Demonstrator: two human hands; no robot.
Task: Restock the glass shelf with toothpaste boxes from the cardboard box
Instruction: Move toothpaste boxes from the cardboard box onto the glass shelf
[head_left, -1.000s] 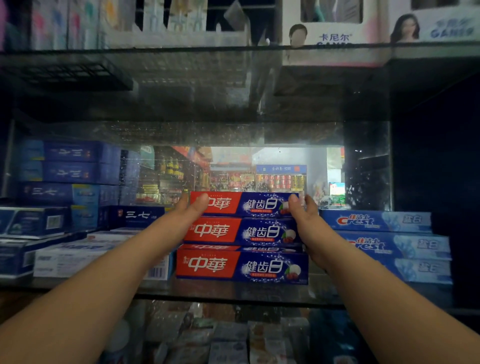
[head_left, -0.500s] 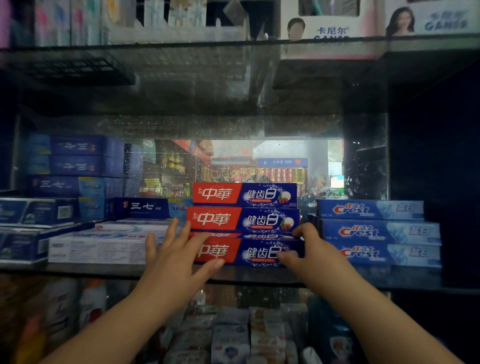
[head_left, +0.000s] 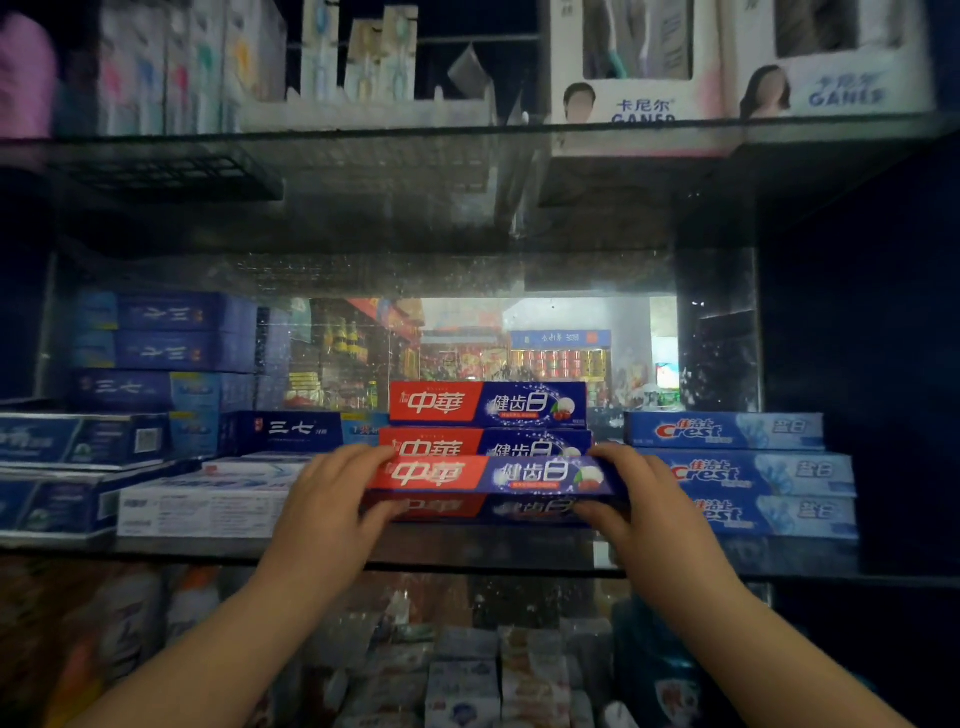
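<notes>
Head view: the left hand (head_left: 332, 501) and right hand (head_left: 647, 501), earlier reaching, now grip a toothpaste box (head_left: 493, 475).

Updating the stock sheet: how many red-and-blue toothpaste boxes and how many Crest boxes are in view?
Red-and-blue toothpaste boxes: 3, one gripped by the left hand and right hand
Crest boxes: 3
Total: 6

My single head camera looks straight ahead at the glass shelf (head_left: 467, 558), close up and about level with it, my left hand (head_left: 332, 499) and right hand (head_left: 644, 509) low in frame.
</notes>
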